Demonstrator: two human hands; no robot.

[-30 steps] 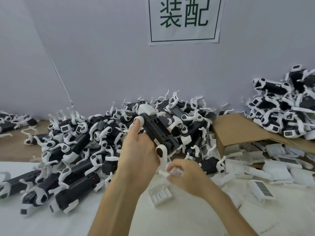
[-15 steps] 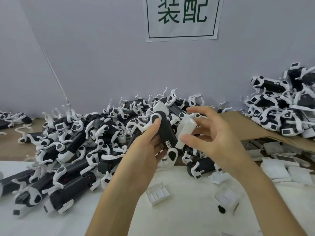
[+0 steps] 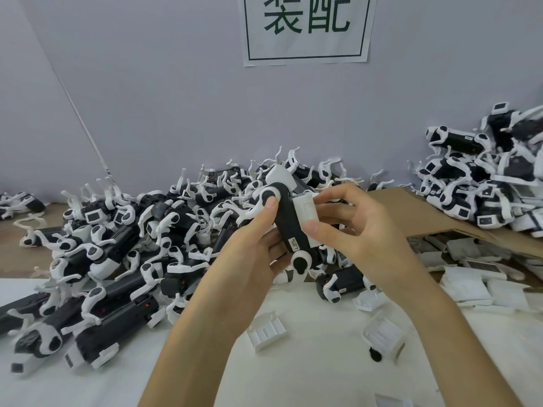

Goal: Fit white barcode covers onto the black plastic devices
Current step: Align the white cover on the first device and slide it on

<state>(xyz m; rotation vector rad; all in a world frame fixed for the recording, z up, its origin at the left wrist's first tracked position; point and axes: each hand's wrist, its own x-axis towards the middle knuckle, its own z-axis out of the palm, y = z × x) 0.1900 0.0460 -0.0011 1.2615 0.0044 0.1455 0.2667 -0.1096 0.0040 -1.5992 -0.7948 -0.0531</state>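
Held unit: black plastic device (image 3: 289, 227), raised over the table (image 3: 308, 377) at frame centre, tilted from eleven to five o'clock.
Left hand (image 3: 249, 254): wrapped around the device from eight o'clock, thumb pressed on the round hub at its upper end.
Right hand (image 3: 355, 230): clamped on a white barcode cover (image 3: 305, 212) between thumb and fingertips, pressing it to the device's three o'clock side.
Cover seating: touching the black body; cannot tell whether latched, probably not yet snapped flush.
Judged done: right-hand heap (image 3: 484, 183) at two o'clock, piled against the wall beyond the cardboard flap (image 3: 411, 210), apparently finished units with small label windows.
Judged left: far larger central heap (image 3: 132, 230), spread from nine to twelve o'clock, likely awaiting covers.
Supply: loose covers (image 3: 266, 333) lying open-side up on the table at five and six o'clock; stacked covers (image 3: 467, 289) at four o'clock, partly under the cardboard.
Progress: one fit under way, most of the batch seemingly ahead.
Next need: firm, square pressure to seat the cover, then a place on the finished heap.
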